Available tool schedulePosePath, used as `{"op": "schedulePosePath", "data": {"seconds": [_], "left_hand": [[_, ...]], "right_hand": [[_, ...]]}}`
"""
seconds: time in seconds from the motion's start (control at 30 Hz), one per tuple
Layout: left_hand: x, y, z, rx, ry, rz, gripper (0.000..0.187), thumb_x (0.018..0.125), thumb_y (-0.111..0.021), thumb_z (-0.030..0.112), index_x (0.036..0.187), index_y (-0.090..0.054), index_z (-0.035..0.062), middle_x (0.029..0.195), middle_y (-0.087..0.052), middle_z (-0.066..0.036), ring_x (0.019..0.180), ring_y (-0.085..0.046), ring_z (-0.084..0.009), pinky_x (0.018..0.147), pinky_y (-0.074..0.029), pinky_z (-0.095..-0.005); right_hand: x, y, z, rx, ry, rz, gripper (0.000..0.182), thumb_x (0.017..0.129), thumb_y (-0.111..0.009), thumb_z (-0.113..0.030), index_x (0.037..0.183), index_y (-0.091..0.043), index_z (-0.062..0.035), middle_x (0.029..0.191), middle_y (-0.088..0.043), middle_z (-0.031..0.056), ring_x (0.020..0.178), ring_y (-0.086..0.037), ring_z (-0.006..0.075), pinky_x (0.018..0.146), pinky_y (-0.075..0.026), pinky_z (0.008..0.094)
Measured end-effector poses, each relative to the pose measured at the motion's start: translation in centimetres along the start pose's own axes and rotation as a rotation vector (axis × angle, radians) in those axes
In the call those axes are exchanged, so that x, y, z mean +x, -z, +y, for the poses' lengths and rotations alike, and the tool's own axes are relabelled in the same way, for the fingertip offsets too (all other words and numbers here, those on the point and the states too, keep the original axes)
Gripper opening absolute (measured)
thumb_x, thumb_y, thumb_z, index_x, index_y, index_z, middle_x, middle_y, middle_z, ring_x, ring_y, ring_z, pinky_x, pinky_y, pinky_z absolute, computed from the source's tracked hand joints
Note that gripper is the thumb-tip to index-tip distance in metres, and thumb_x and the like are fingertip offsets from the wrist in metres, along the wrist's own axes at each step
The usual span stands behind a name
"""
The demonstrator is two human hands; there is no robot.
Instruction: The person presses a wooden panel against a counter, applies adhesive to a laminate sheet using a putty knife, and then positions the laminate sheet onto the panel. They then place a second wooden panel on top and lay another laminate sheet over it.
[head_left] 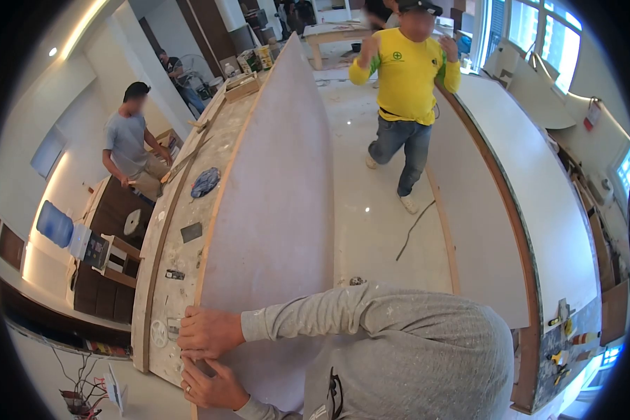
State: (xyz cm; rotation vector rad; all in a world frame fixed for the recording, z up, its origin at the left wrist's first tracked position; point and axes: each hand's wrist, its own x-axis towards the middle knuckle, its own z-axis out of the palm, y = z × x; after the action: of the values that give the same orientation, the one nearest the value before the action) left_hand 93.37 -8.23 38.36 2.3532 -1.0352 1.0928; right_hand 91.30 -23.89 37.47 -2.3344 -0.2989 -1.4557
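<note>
A long pale panel (280, 175) with a thin wooden edge stands on its side along a worn workbench (178, 245). My left hand (206, 332) and my right hand (213, 385) are close together at the panel's near left edge, one above the other in the picture. The fingers of both are bent over that edge. Beside them on the bench lie a white round roll (159, 334), a small black object (175, 274), a dark grey square sheet (191, 232) and a crumpled blue cloth (205, 183).
A person in a yellow shirt (409, 77) stands on the floor beyond the panel. Another person in grey (127, 140) is at the bench's far left side. A second long table (539, 189) with tools runs along the right. A black cord (414, 231) lies on the floor.
</note>
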Motion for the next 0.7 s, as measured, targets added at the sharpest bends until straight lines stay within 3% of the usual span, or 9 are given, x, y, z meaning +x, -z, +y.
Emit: {"op": "schedulePosePath", "data": {"seconds": [0.57, 0.7], "left_hand": [[0.04, 0.17, 0.07, -0.036, 0.025, -0.017, 0.043, 0.088, -0.067, 0.029, 0.126, -0.066, 0.0083, 0.101, -0.067, -0.006, 0.096, -0.062, -0.0274, 0.078, -0.044, -0.0402], [0.32, -0.28, 0.30, -0.034, 0.025, 0.045, 0.041, 0.088, -0.065, 0.032, 0.119, -0.069, 0.0055, 0.094, -0.065, -0.007, 0.090, -0.061, -0.0289, 0.077, -0.044, -0.0408]], "right_hand": [[0.26, 0.02, -0.20, 0.036, -0.022, 0.005, 0.026, 0.093, -0.063, -0.028, 0.075, -0.056, -0.0104, 0.072, -0.054, 0.0045, 0.075, -0.056, 0.0228, 0.075, -0.040, 0.0378], [0.38, 0.22, 0.05, 0.025, -0.013, -0.015, 0.025, 0.094, -0.062, -0.028, 0.077, -0.056, -0.0101, 0.073, -0.053, 0.0043, 0.076, -0.056, 0.0224, 0.076, -0.040, 0.0374]]}}
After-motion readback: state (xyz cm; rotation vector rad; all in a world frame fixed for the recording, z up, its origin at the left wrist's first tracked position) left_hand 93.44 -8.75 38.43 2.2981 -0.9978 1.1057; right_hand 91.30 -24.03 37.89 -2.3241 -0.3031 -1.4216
